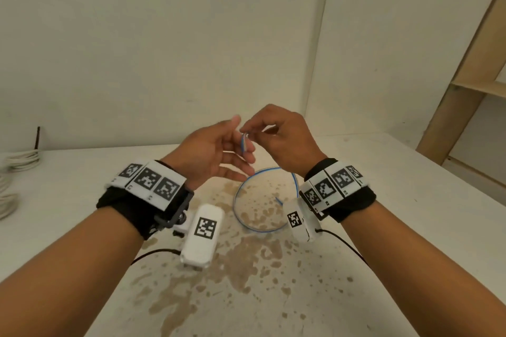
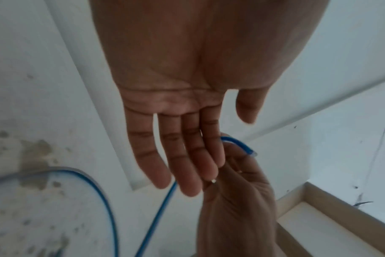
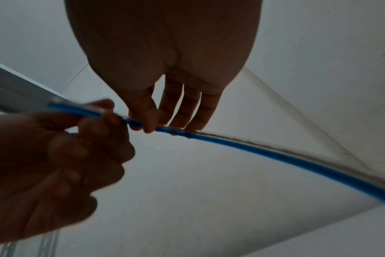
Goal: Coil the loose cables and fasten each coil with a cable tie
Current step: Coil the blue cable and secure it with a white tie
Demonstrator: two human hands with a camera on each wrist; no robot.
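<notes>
Both forearms reach forward from the bottom of the head view, each wrist wrapped in a black band carrying white marker tiles and a small white camera block. Above the stained white tabletop [image 1: 356,268] the left hand [image 1: 216,156] is raised palm-inward with its fingers [image 2: 187,156] straight and relaxed, holding nothing firmly; the thin blue cable [image 1: 242,142] merely runs beside its index finger. Facing it, the right hand [image 1: 279,137] pinches that cable near its free end between thumb and fingertips [image 3: 147,125], the other fingers loosely extended. From the pinch the cable drops to the tabletop and lies there in a single wide loop just behind the wrists, its far end resting inside the loop. Off to the left edge sits a pile of pale grey coiled cord [image 1: 16,167], and a light wooden shelf frame [image 1: 465,76] stands at the right. No cable tie can be made out. Coiling appears to be only beginning. To do it well, the left hand should probably close on the end and act as the anchor, while the right draws even, same-sized turns into it, letting the cable twist freely so the loops lie flat and none slips off before a tie goes round them.
</notes>
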